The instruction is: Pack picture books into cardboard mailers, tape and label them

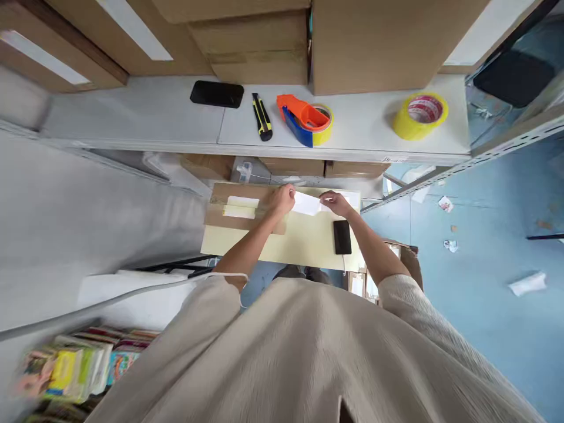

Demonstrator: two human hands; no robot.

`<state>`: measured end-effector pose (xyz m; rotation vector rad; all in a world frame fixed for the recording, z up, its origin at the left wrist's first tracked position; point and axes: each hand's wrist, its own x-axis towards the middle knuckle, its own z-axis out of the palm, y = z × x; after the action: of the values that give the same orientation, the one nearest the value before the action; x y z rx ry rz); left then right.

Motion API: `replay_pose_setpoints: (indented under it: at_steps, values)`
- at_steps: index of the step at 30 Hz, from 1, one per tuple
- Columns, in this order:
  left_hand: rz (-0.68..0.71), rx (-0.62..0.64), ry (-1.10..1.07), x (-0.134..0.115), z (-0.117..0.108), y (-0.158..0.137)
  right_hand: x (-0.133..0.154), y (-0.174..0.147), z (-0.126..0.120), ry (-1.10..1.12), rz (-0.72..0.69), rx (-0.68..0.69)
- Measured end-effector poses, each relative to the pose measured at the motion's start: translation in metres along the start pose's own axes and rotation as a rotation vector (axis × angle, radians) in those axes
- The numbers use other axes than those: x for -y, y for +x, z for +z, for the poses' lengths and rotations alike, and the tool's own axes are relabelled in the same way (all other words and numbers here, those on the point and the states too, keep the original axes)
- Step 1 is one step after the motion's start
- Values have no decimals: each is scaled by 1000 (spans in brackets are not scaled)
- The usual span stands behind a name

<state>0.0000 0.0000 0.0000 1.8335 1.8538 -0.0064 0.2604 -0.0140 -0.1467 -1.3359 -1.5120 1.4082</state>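
A small white sheet of paper (pixel 305 203) is stretched between my two hands over the pale yellow table (pixel 304 238). My left hand (pixel 283 198) pinches its left end, and my right hand (pixel 335 203) pinches its right end. More white paper (pixel 352 198) lies on the table beside the right hand. Under and left of my left hand rests a flat cardboard box (pixel 215 214) with a white label (pixel 241 207) and clear tape across it. A black phone-like device (pixel 342 237) with a cable lies below my right hand.
A grey shelf (pixel 176 126) beyond the table holds a black phone (pixel 217 94), a utility knife (pixel 262 117), an orange-and-blue tape dispenser (pixel 304 120), a yellow tape roll (pixel 420 116) and large cardboard boxes (pixel 374 47). Books (pixel 73 370) sit lower left; paper scraps (pixel 527 284) litter the blue floor.
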Motion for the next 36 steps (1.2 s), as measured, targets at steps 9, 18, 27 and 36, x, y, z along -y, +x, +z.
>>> replay_pose_setpoints:
  at_steps: [9, 18, 27, 36]
  values:
    - [-13, -44, -52, 6, 5, 8, -2, -7, -11, 11, 52, 46]
    - [127, -31, -153, 9, 14, 15, -11, -4, -8, -199, 13, 49]
    - [179, -37, -206, 13, 18, 14, -1, 0, 0, -417, 95, 142]
    - [83, -61, -127, 12, 14, 13, -10, -9, -8, -369, 58, 130]
